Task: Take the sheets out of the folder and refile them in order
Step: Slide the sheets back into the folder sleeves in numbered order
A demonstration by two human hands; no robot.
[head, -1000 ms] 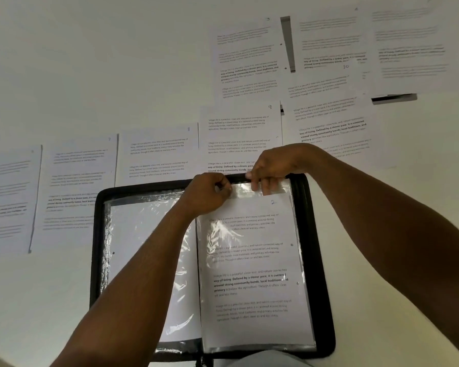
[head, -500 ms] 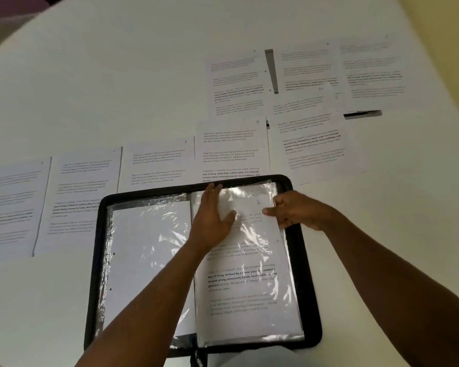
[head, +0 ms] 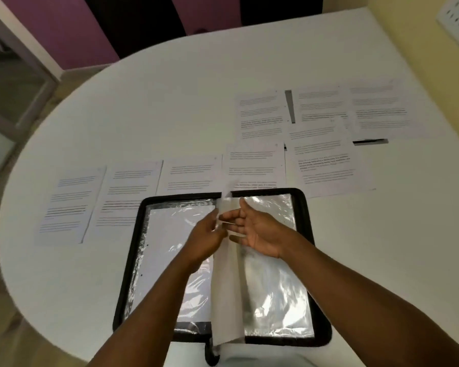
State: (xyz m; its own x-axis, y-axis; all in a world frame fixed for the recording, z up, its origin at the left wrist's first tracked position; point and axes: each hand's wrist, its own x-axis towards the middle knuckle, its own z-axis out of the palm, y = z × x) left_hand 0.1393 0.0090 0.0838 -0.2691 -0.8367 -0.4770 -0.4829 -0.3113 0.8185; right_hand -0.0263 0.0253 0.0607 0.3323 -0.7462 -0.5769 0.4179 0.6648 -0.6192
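Since half a second ago, both hands have left the filled right-hand sleeve flat and now stand it on edge over the spine, mid-turn. On the big white round table (head: pixel 170 102), the loose printed white sheets (head: pixel 133 197) lie in rows beyond the black zip-edged display folder (head: pixel 309 234), which is open in front of the person. Its clear plastic sleeve with the sheet inside (head: pixel 227 287) stands upright between the two pages. The right hand (head: pixel 252 231) is spread wide, palm against the sleeve's right face; the left hand (head: pixel 206 235) touches its left face near the top edge, though motion blur hides whether its fingers pinch.

Risks, as I judge them: the slippery sleeve could flop back, or two sleeves could turn together and one pocket get skipped, breaking the order. A careless sweep could also nudge the nearest sheets, which overlap the folder's far rim.
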